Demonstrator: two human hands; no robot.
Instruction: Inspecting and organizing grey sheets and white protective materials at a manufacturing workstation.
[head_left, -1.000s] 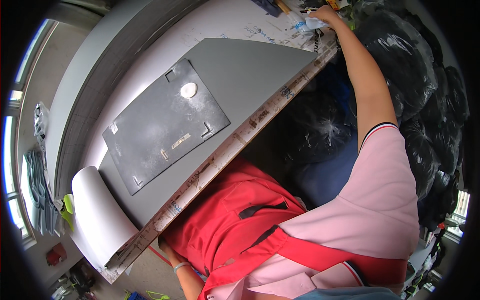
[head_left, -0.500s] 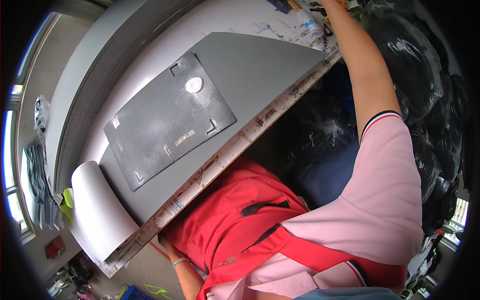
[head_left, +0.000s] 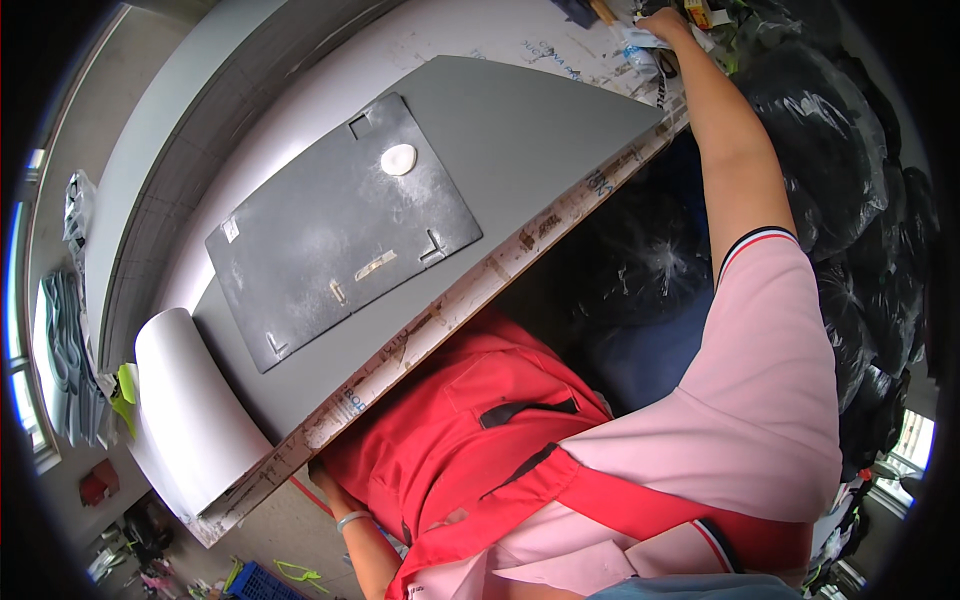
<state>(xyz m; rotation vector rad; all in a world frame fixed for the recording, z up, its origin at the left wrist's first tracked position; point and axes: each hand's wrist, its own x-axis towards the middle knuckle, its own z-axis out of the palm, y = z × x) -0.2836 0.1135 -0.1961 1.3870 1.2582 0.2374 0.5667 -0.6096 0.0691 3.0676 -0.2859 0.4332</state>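
Observation:
My right arm stretches to the far right corner of the table. There my right hand (head_left: 664, 24) is over a cluster of small items, next to a whitish plastic piece (head_left: 645, 38); its fingers are too small to read. My left hand (head_left: 326, 486) is low beside the red apron (head_left: 470, 400), by the table's near edge, its fingers hidden. On the table lies a dark grey rectangular board (head_left: 330, 240) with corner cutouts, tape bits and whitish smears. A round white lump (head_left: 399, 159), perhaps chalk, rests on it. Under the board is a larger grey sheet (head_left: 530, 130).
A white roll (head_left: 190, 400) stands at the table's left end. A thick curved stack of grey sheets (head_left: 170, 130) lines the far side. Black plastic bags (head_left: 820, 130) crowd the right. A blue basket (head_left: 262, 582) is on the floor, and grey strips (head_left: 65, 350) hang at left.
My right hand now shows fully over the small items at the far corner; before, it was cut off by the top edge. The view has shifted slightly. The board and lump lie as before.

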